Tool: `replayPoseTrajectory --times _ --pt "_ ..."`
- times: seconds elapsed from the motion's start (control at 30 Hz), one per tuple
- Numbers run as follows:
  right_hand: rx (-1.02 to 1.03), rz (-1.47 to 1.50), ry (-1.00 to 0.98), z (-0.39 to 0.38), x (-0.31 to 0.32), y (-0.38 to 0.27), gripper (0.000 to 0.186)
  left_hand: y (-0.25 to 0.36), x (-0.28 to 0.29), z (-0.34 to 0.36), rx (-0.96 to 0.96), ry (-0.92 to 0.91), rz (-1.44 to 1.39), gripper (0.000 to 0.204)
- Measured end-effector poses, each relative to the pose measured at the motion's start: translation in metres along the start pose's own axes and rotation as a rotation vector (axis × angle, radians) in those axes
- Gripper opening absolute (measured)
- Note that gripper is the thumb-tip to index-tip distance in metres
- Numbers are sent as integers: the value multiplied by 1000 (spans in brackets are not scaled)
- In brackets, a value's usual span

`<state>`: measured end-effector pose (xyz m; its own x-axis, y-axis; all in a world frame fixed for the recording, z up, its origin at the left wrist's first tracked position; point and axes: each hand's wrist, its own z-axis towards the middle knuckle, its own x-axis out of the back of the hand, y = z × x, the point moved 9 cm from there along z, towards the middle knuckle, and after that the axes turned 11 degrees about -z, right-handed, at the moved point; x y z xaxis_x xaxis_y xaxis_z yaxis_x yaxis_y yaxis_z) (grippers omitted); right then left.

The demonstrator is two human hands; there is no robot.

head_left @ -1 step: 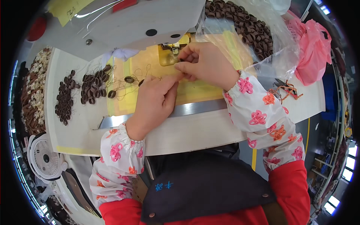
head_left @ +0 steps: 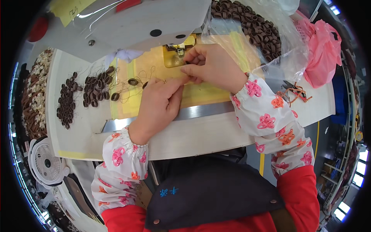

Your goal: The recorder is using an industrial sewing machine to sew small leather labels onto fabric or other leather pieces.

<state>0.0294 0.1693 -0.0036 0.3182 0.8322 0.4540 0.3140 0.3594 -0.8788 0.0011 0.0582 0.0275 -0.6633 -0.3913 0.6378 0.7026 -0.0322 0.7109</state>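
My right hand (head_left: 216,65) is closed in a pinch just in front of the presser foot (head_left: 180,50) of a sewing machine (head_left: 127,29). A bit of a small dark piece (head_left: 187,62), perhaps a brown loop, shows at its fingers. My left hand (head_left: 160,102) lies over the yellow-taped work surface, its fingertips closed and meeting the right hand's; what they hold is hidden. Beside the left hand, several brown loops (head_left: 133,82) trail dark threads. Further left lie two clusters of threaded brown loops (head_left: 96,89).
A clear plastic bag (head_left: 290,50) at the back right holds many brown loops (head_left: 262,34). Right of it hangs a pink bag (head_left: 322,54). Thread snips (head_left: 294,91) with orange cord lie on the right. A metal strip (head_left: 201,111) crosses the white table's (head_left: 193,135) front; a white fan (head_left: 47,162) stands left.
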Motion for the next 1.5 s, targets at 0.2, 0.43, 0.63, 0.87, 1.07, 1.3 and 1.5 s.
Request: replayPoseTrajectory --times 0.2,0.43,0.63,0.87,1.07,1.3,1.5 --pt "232 -92 -57 -42 -17 -22 16 -14 27 15 -56 263 -278 15" --pt "54 79 -153 -19 -2 -10 12 -34 17 28 6 36 7 14" --pt "-13 76 -256 13 -7 -2 16 -52 16 27 278 77 -309 15" --pt "445 -392 312 4 17 -26 15 -60 20 36 351 148 -211 18" --pt "506 -446 456 2 25 -27 9 -82 15 37 503 197 -214 26" --pt "524 -437 443 0 22 -31 5 -80 17 35 594 209 -244 30" --pt "535 -460 494 1 24 -31 11 -79 20 37 601 197 -195 32"
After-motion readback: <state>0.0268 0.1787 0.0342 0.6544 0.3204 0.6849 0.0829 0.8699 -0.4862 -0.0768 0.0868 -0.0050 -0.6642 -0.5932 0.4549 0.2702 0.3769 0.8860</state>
